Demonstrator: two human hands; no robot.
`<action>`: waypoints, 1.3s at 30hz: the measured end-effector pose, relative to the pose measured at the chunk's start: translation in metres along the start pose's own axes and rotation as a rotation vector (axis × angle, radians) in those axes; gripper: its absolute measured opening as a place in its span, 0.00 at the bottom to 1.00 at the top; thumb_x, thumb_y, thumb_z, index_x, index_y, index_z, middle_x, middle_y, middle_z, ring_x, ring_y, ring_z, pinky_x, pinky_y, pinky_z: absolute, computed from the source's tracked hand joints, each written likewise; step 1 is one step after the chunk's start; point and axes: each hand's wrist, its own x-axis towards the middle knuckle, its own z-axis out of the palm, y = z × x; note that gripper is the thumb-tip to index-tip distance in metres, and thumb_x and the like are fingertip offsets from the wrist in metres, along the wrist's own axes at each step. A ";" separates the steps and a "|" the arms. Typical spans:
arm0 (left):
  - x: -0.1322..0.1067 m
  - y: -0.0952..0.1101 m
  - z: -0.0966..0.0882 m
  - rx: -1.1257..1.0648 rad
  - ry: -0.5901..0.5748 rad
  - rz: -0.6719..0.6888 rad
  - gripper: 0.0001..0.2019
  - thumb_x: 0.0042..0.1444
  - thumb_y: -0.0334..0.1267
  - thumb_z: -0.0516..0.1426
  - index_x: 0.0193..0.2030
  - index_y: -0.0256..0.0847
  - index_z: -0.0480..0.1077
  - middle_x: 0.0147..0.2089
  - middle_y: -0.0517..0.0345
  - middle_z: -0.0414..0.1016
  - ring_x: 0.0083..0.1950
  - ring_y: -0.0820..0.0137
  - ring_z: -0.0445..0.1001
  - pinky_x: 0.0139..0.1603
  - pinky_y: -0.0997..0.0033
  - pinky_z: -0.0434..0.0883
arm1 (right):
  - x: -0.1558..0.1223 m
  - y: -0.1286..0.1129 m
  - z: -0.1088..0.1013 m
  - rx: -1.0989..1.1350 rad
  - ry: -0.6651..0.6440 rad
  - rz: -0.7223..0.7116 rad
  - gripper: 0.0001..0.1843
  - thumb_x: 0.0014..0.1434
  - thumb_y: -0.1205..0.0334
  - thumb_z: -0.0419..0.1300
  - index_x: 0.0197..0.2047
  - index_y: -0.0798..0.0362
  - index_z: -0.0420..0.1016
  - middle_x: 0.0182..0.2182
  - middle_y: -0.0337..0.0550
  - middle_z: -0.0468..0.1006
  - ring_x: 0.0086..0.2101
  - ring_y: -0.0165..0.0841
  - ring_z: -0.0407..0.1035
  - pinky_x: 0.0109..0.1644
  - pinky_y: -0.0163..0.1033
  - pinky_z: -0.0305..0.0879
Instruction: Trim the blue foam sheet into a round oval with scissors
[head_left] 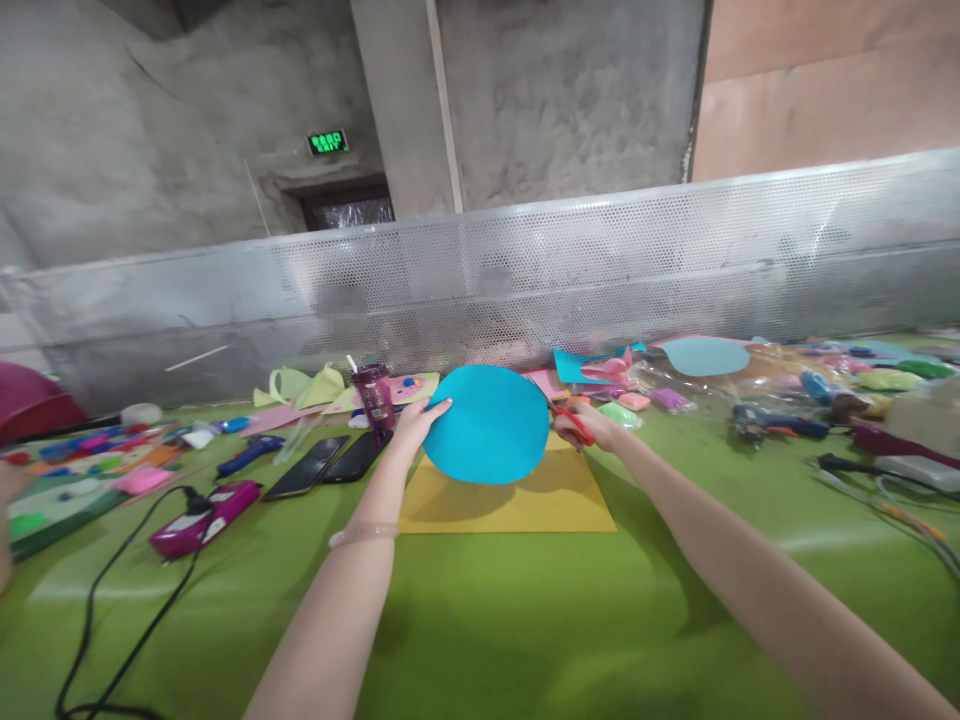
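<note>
A round piece of blue paper (487, 425) is held up over the table by my left hand (420, 425), whose fingers and thumb pinch its left edge. On the opposite side, my right hand (596, 428) is closed around red-handled scissors (576, 424). Their blades lie at the right edge of the blue circle and are partly hard to make out. Beneath it, a yellow sheet (510, 510) lies flat on the green table (510, 620), shaded by the circle.
Two dark phones (309, 468) and a purple cup with a straw (373, 400) stand left of my left hand. Further left are a magenta power strip (206, 520) and a blue glue gun (250, 455). Paper scraps (577, 367) and bagged clay (671, 398) lie behind and right. A perforated metal panel (480, 280) borders the back.
</note>
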 end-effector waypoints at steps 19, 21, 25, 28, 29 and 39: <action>-0.003 0.002 0.000 0.019 -0.012 0.032 0.23 0.40 0.52 0.61 0.42 0.43 0.73 0.42 0.54 0.77 0.45 0.59 0.73 0.46 0.62 0.68 | 0.002 0.002 0.000 0.006 -0.015 -0.005 0.15 0.44 0.65 0.52 0.11 0.54 0.56 0.08 0.35 0.59 0.12 0.23 0.52 0.16 0.30 0.52; -0.002 0.002 0.000 0.010 -0.008 0.012 0.23 0.39 0.52 0.61 0.42 0.43 0.73 0.41 0.54 0.77 0.45 0.59 0.73 0.45 0.62 0.68 | 0.002 0.003 0.000 0.004 -0.015 -0.002 0.15 0.44 0.65 0.52 0.11 0.54 0.56 0.08 0.35 0.60 0.12 0.23 0.52 0.15 0.30 0.51; -0.001 0.002 0.001 -0.003 -0.002 -0.016 0.23 0.38 0.51 0.61 0.42 0.43 0.73 0.40 0.55 0.77 0.44 0.59 0.73 0.44 0.62 0.69 | 0.003 0.004 0.000 0.017 -0.014 -0.012 0.14 0.44 0.65 0.52 0.11 0.54 0.56 0.09 0.35 0.60 0.12 0.23 0.52 0.16 0.30 0.52; -0.002 0.002 0.000 -0.008 -0.011 0.008 0.23 0.39 0.51 0.61 0.42 0.43 0.73 0.41 0.55 0.77 0.44 0.59 0.73 0.45 0.62 0.69 | 0.001 0.002 -0.001 0.026 -0.008 -0.026 0.14 0.45 0.66 0.52 0.11 0.54 0.55 0.09 0.35 0.59 0.12 0.23 0.52 0.15 0.30 0.51; -0.003 0.002 0.000 -0.010 -0.015 0.019 0.23 0.39 0.51 0.61 0.42 0.44 0.73 0.41 0.55 0.77 0.44 0.59 0.73 0.45 0.62 0.69 | 0.000 0.001 -0.001 0.023 -0.017 -0.028 0.15 0.45 0.66 0.51 0.11 0.54 0.55 0.09 0.35 0.59 0.12 0.22 0.52 0.16 0.30 0.51; -0.003 0.001 0.000 -0.062 -0.033 0.012 0.24 0.38 0.51 0.62 0.43 0.43 0.73 0.40 0.54 0.77 0.44 0.58 0.73 0.45 0.60 0.69 | 0.000 -0.002 -0.001 -0.016 -0.018 -0.009 0.16 0.46 0.65 0.52 0.11 0.53 0.55 0.08 0.36 0.60 0.11 0.23 0.53 0.16 0.31 0.53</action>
